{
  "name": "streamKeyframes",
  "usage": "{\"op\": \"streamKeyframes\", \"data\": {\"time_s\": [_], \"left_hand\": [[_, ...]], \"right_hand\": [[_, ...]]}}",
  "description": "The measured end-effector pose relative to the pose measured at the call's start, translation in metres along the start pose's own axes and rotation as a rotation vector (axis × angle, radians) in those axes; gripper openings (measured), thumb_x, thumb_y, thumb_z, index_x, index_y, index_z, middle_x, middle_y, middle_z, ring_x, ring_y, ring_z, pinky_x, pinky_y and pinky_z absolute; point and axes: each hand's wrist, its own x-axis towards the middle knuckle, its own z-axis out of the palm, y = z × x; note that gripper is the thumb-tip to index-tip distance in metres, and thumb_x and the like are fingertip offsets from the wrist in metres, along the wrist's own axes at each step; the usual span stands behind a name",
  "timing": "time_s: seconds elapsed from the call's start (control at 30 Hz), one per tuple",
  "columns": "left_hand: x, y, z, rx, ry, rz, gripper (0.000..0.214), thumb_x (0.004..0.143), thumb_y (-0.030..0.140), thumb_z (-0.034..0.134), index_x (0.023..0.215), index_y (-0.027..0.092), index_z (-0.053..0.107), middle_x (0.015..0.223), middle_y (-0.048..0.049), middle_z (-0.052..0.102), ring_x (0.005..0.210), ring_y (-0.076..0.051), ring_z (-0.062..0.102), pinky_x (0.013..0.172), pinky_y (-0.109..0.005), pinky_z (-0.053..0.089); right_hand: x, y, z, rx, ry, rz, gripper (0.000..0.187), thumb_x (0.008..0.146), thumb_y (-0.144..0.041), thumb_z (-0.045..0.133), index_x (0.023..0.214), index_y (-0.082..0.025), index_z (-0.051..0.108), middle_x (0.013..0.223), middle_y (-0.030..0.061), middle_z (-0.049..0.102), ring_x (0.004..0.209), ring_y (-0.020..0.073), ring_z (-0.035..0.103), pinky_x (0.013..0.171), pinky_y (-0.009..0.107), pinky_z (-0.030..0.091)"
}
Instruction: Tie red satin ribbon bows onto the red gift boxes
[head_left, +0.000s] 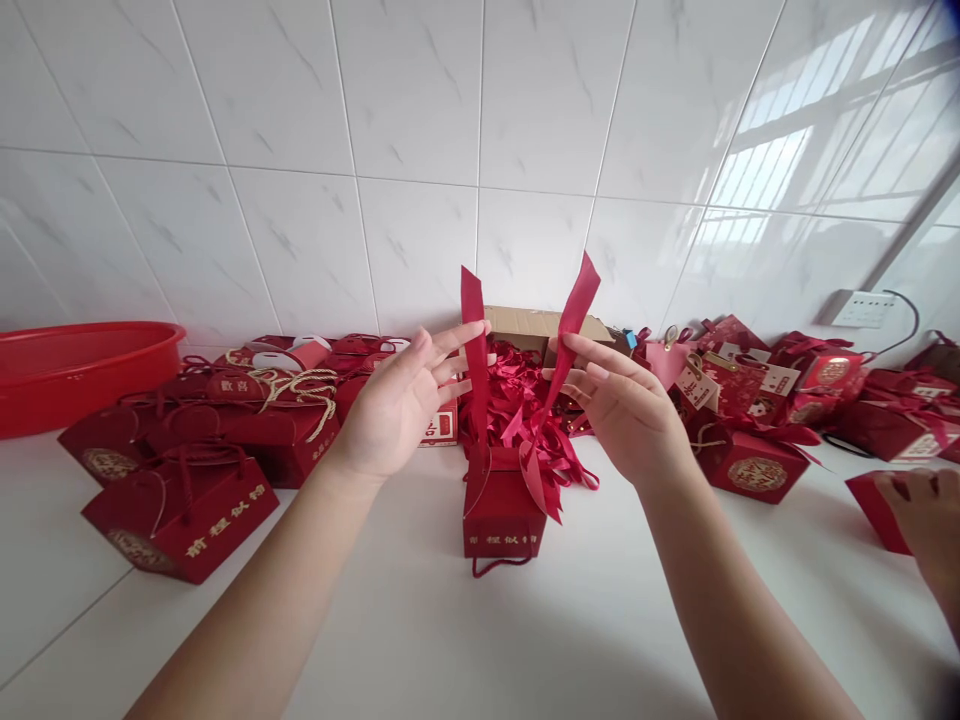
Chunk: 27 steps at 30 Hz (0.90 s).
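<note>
A small dark red gift box [504, 515] with gold characters stands on the white table in front of me. Its top flaps are folded up, and a red cord handle [501, 566] hangs at the near side. A red ribbon [472, 300] rises from it in two upright ends. My left hand [390, 410] has one end caught between its fingers, thumb raised. The other end is pinched in the fingers of my right hand [630, 410], its tip sticking up above them. Where the ribbon passes at the box is partly hidden by the flaps.
Behind the box lies a heap of red ribbons [517, 385] by a cardboard box [540, 322]. Finished-looking gift boxes [180, 510] crowd the left, beside a red basin [90, 375]. More boxes [754, 465] and a power strip [859, 308] are right. Another person's hand [926, 510] touches a red box.
</note>
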Motion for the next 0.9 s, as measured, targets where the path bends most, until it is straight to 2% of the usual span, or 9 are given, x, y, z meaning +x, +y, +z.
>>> {"op": "streamKeyframes", "data": {"time_s": [0.17, 0.27, 0.47, 0.7, 0.9], "left_hand": [[-0.0042, -0.0002, 0.0012, 0.112, 0.005, 0.056, 0.037, 0.077, 0.039, 0.068, 0.110, 0.021, 0.070, 0.118, -0.0084, 0.067, 0.113, -0.029, 0.057, 0.096, -0.041, 0.045], [-0.0061, 0.0015, 0.0011, 0.145, 0.020, 0.065, 0.036, 0.076, 0.034, 0.071, 0.110, 0.021, 0.070, 0.109, -0.0081, 0.070, 0.113, -0.029, 0.058, 0.097, -0.041, 0.044], [-0.0076, 0.0058, 0.0022, 0.150, 0.015, 0.095, 0.033, 0.078, 0.031, 0.069, 0.109, 0.021, 0.070, 0.129, -0.0075, 0.061, 0.121, -0.030, 0.053, 0.098, -0.042, 0.044], [-0.0078, 0.0075, 0.0049, 0.119, 0.027, 0.066, 0.036, 0.076, 0.030, 0.071, 0.110, 0.019, 0.069, 0.117, -0.0095, 0.067, 0.119, -0.032, 0.054, 0.098, -0.043, 0.044], [-0.0068, 0.0060, 0.0010, 0.149, -0.060, 0.107, 0.034, 0.083, 0.027, 0.064, 0.116, 0.020, 0.066, 0.131, -0.0081, 0.059, 0.125, -0.030, 0.049, 0.099, -0.041, 0.043]], "right_hand": [[-0.0017, -0.0018, 0.0026, -0.042, 0.038, -0.033, 0.028, 0.081, -0.032, 0.062, 0.108, -0.030, 0.068, 0.112, 0.0000, 0.068, 0.097, 0.0198, 0.064, 0.091, 0.040, 0.050], [-0.0027, -0.0022, 0.0054, -0.048, 0.045, -0.046, 0.027, 0.081, -0.031, 0.062, 0.107, -0.031, 0.069, 0.115, -0.0006, 0.067, 0.098, 0.0200, 0.064, 0.091, 0.041, 0.050], [-0.0029, -0.0021, 0.0057, -0.020, 0.063, -0.074, 0.025, 0.080, -0.029, 0.062, 0.103, -0.032, 0.071, 0.111, -0.0012, 0.069, 0.097, 0.0203, 0.065, 0.096, 0.043, 0.047], [-0.0044, -0.0044, 0.0063, -0.018, 0.108, -0.102, 0.026, 0.079, -0.027, 0.063, 0.102, -0.032, 0.071, 0.113, -0.0013, 0.068, 0.104, 0.0221, 0.063, 0.099, 0.044, 0.045], [-0.0045, -0.0016, 0.0061, -0.028, 0.079, -0.123, 0.029, 0.080, -0.026, 0.063, 0.107, -0.034, 0.069, 0.115, -0.0028, 0.068, 0.105, 0.0206, 0.062, 0.095, 0.041, 0.048]]}}
